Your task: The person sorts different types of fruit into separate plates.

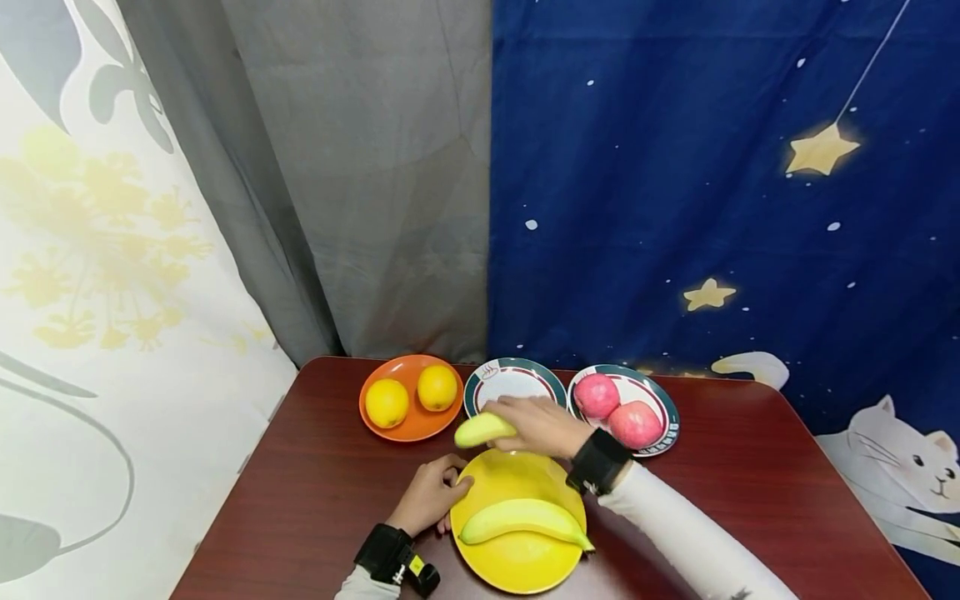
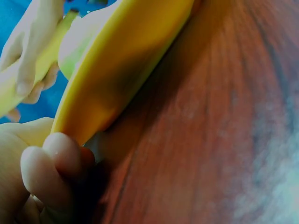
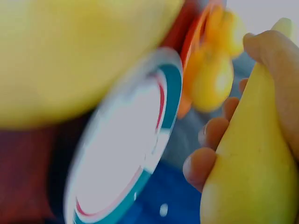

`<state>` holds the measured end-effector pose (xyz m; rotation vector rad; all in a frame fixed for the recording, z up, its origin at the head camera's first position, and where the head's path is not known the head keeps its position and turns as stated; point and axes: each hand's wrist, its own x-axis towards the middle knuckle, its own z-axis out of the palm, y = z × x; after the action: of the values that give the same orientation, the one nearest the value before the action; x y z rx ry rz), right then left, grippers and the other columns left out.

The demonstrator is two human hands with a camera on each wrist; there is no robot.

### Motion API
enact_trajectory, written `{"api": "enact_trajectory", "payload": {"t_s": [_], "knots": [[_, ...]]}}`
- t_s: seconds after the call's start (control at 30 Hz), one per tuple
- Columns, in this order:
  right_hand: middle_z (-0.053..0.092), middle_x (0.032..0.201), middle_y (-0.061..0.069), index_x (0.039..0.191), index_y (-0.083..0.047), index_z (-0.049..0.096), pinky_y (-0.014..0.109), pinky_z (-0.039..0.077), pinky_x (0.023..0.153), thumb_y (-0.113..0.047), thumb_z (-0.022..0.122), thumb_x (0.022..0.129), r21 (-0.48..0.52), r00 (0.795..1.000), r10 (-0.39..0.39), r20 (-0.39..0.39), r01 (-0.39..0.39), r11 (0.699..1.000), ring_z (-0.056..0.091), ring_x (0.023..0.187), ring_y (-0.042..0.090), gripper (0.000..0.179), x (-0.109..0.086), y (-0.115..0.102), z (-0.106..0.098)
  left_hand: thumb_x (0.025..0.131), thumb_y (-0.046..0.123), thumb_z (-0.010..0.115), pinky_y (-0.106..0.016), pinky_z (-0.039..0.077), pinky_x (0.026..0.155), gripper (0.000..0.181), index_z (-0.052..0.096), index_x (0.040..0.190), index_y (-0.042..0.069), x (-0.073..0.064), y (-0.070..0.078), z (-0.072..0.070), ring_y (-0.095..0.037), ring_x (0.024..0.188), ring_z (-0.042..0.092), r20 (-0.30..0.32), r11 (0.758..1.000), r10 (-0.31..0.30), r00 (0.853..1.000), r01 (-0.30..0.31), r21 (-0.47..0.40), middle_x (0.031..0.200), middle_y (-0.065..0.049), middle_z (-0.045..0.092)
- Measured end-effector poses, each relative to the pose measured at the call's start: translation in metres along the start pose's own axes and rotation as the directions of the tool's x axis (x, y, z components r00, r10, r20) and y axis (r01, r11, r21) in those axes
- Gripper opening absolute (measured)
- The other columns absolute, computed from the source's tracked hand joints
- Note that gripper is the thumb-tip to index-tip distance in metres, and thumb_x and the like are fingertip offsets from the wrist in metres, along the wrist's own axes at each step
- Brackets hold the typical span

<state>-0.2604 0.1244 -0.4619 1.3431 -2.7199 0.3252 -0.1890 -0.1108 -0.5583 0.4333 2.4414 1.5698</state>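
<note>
My right hand (image 1: 542, 425) grips a banana (image 3: 252, 154) in the air, between the yellow plate (image 1: 517, 571) and the white plate with a green rim (image 1: 517, 379). In the head view only one end of that banana shows past the fingers. A second banana (image 1: 525, 518) lies across the yellow plate. At the plate's left edge, my left hand (image 1: 431, 496) pinches the rim between thumb and fingers, seen close up in the left wrist view. That view shows the yellow plate's underside (image 2: 117, 70) tilted by the camera angle.
An orange plate (image 1: 408, 432) with two yellow-orange round fruits (image 1: 387, 403) stands at the back left. To the back right, another green-rimmed plate (image 1: 667, 400) bears two pink-red fruits (image 1: 636, 425). All stand on a dark red-brown wooden table (image 1: 300, 500), with curtains behind.
</note>
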Motion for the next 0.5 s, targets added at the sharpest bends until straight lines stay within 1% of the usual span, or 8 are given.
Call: {"api": "enact_trajectory", "payload": {"t_s": [0.03,0.1,0.17,0.23,0.3,0.4,0.5], "knots": [[0.058,0.094,-0.009,0.119,-0.026,0.06,0.026,0.047,0.066,-0.039,0.073,0.09,0.012,1.0,-0.016,0.02,0.015,1.0,0.054,0.078,0.009,0.034,-0.005,-0.006,0.002,0.098,0.02,0.065,-0.037,0.051,0.035,0.02,0.064,0.113,0.008,0.001,0.0,0.0,-0.012,0.032,0.053,-0.007,1.0,0.013,1.0,-0.012,0.013,0.063,0.0,0.054],[0.056,0.092,-0.011,0.114,-0.027,0.06,0.023,0.043,0.063,-0.034,0.075,0.088,0.038,0.997,-0.042,0.062,0.039,0.998,0.052,0.075,0.007,0.031,-0.014,-0.015,0.007,0.095,0.013,0.065,-0.031,0.052,0.04,0.017,0.065,0.112,0.008,0.002,-0.001,-0.001,-0.011,0.033,0.052,-0.028,0.998,0.032,0.999,-0.031,0.055,0.062,0.002,0.054],[0.055,0.09,-0.012,0.111,-0.028,0.059,0.021,0.041,0.063,-0.03,0.075,0.086,0.06,0.993,-0.051,0.103,0.045,0.997,0.051,0.075,0.006,0.03,-0.021,-0.021,0.013,0.093,0.007,0.064,-0.026,0.052,0.046,0.017,0.066,0.11,0.009,0.002,-0.002,-0.001,-0.01,0.034,0.051,-0.047,0.994,0.046,0.998,-0.041,0.097,0.062,0.005,0.053],[0.054,0.089,-0.013,0.111,-0.028,0.059,0.021,0.041,0.064,-0.03,0.074,0.085,0.056,0.99,-0.048,0.131,0.041,0.998,0.05,0.075,0.005,0.03,-0.026,-0.023,0.019,0.093,0.006,0.065,-0.024,0.05,0.047,0.018,0.067,0.11,0.01,0.003,-0.003,-0.002,-0.009,0.035,0.049,-0.061,0.992,0.046,0.997,-0.039,0.124,0.063,0.006,0.051],[0.055,0.089,-0.012,0.112,-0.027,0.059,0.02,0.042,0.066,-0.03,0.074,0.086,0.044,0.989,-0.043,0.144,0.037,0.998,0.051,0.076,0.006,0.03,-0.03,-0.023,0.024,0.096,0.01,0.064,-0.026,0.05,0.043,0.016,0.067,0.111,0.011,0.003,-0.003,-0.002,-0.01,0.035,0.049,-0.05,0.994,0.027,0.998,-0.022,0.103,0.062,0.005,0.049],[0.056,0.091,-0.011,0.114,-0.026,0.06,0.02,0.044,0.068,-0.031,0.074,0.088,0.021,0.987,-0.042,0.156,0.039,0.999,0.052,0.078,0.006,0.03,-0.034,-0.021,0.029,0.098,0.021,0.066,-0.033,0.05,0.035,0.016,0.066,0.111,0.012,0.003,-0.005,-0.001,-0.012,0.032,0.05,-0.024,0.999,0.007,1.0,-0.005,0.045,0.063,0.002,0.051],[0.056,0.09,-0.01,0.113,-0.024,0.06,0.019,0.044,0.067,-0.032,0.075,0.088,0.007,0.985,-0.052,0.165,0.051,0.999,0.052,0.076,0.006,0.03,-0.038,-0.019,0.032,0.098,0.024,0.066,-0.038,0.051,0.035,0.017,0.066,0.11,0.012,0.002,-0.005,0.001,-0.014,0.032,0.052,-0.001,1.0,0.006,1.0,-0.006,-0.001,0.065,-0.001,0.052]]}}
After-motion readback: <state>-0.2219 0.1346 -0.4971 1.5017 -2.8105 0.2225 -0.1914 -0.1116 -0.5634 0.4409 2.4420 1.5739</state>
